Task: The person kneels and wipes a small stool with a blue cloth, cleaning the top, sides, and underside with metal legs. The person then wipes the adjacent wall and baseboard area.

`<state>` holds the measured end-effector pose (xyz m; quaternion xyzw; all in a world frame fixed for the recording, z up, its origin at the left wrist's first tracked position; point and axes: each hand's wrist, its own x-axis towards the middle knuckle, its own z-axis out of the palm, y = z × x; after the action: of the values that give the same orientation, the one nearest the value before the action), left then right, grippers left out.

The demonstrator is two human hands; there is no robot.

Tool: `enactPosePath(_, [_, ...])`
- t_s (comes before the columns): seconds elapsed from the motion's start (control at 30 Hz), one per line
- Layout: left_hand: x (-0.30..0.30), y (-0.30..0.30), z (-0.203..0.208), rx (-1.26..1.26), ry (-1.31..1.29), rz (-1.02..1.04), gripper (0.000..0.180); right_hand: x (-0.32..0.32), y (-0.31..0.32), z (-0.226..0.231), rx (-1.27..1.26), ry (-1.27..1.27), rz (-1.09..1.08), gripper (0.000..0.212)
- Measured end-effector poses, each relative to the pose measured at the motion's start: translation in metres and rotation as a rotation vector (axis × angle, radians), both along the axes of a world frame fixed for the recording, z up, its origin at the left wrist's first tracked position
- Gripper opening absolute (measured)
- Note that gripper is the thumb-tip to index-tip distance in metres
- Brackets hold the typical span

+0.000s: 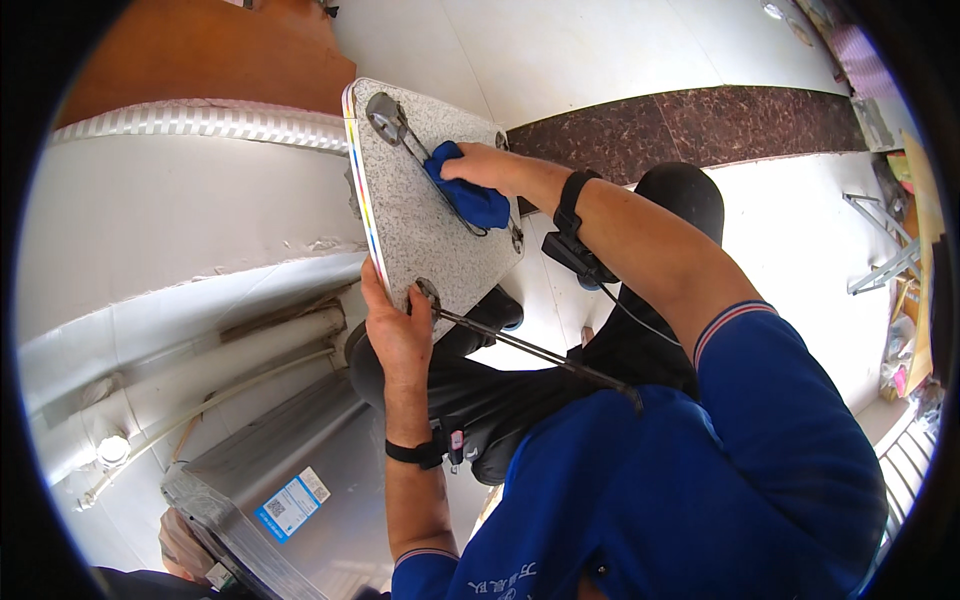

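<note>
A small folding table [400,225] is tilted up in front of me, its grey speckled underside toward me and a striped, coloured band along its edge. My left hand [400,335] is closed around the near left edge, thumb on the underside beside a metal leg bracket. From there a thin metal leg [530,350] sticks out toward my body. My right hand [478,166] is closed on a blue cloth [480,204], which it presses against the underside. Another wire leg [408,145] lies folded along the board, partly covered by the cloth.
Below left stands a grey plastic bin [330,470] with a blue and white label. White pipes [230,375] run along the wall behind it. An orange-brown wooden surface [210,60] is at the top left. A metal folding stand [885,250] and various goods sit at the far right.
</note>
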<state>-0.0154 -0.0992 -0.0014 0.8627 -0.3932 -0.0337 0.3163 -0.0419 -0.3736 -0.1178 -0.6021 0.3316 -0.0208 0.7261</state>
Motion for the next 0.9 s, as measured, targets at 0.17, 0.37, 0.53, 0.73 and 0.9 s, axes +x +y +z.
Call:
enactPosePath(0.17, [0.005, 0.006, -0.002, -0.037, -0.026, -0.008, 0.069, 0.007, 0.034, 0.019, -0.607, 0.225, 0.179, 0.073])
enactPosePath(0.37, [0.005, 0.009, 0.001, -0.010, -0.004, -0.016, 0.069, 0.003, 0.056, 0.019, -0.821, 0.304, 0.136, 0.064])
enactPosePath(0.53, [0.005, 0.008, 0.001, 0.027, 0.054, 0.033, 0.070, 0.000, 0.064, 0.021, -0.861, 0.284, 0.059, 0.056])
enactPosePath(0.73, [0.008, 0.011, 0.005, 0.009, 0.073, 0.015, 0.070, -0.002, 0.069, 0.023, -0.689, 0.314, -0.013, 0.057])
enactPosePath(0.9, [0.004, 0.010, 0.007, -0.002, 0.071, 0.014, 0.071, -0.008, 0.063, 0.013, -0.689, 0.269, -0.041, 0.066])
